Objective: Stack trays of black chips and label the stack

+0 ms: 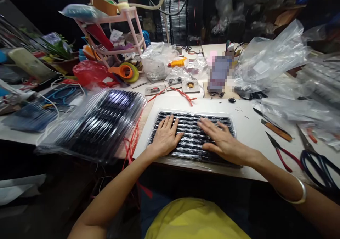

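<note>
Black ridged tray (195,139) partly hidden by hands (166,137), object (220,74) pixelated beyond telling, scissors (310,153) cut off at right edge

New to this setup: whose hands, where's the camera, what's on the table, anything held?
No machine here: these are a person's own bare hands. The single picture comes from a camera worn on the head, looking forward and down.

The left hand lies open on a tray with dark ribbed rows; the right hand is open over it, contact unclear. Neither is closed around anything.

On the white work surface, similar dark-rowed trays lie at left; red-handled pliers and scissors at right.
</note>
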`<action>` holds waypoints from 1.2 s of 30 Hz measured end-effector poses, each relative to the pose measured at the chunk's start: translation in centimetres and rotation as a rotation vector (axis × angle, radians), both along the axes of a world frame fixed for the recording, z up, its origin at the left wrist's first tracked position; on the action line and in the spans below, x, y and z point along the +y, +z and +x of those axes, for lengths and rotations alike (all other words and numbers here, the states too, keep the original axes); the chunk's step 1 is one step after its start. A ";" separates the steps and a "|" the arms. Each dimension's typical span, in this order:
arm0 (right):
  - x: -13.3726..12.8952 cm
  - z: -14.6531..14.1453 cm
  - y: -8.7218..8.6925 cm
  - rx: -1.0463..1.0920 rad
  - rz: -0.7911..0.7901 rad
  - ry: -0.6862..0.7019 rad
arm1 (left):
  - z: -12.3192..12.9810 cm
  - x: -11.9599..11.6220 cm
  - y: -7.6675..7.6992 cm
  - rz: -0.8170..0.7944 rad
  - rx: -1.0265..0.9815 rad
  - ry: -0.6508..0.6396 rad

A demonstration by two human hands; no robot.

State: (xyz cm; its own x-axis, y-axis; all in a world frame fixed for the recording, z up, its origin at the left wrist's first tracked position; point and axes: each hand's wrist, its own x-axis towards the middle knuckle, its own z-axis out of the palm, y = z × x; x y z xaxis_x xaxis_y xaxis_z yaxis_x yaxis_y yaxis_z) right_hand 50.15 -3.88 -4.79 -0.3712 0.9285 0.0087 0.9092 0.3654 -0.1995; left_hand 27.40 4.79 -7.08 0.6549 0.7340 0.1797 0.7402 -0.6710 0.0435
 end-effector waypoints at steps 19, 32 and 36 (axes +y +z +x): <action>3.8 -0.1 -2.6 -0.176 0.164 -0.055 | -5.7 2.3 -0.4 -0.278 -0.481 0.080; -3.7 3.7 -3.9 0.595 0.104 -0.889 | -9.1 -0.3 -1.4 -0.330 -0.685 0.131; -3.9 2.9 -2.0 0.866 0.042 -0.986 | -9.2 -0.4 -1.5 -0.336 -0.665 0.131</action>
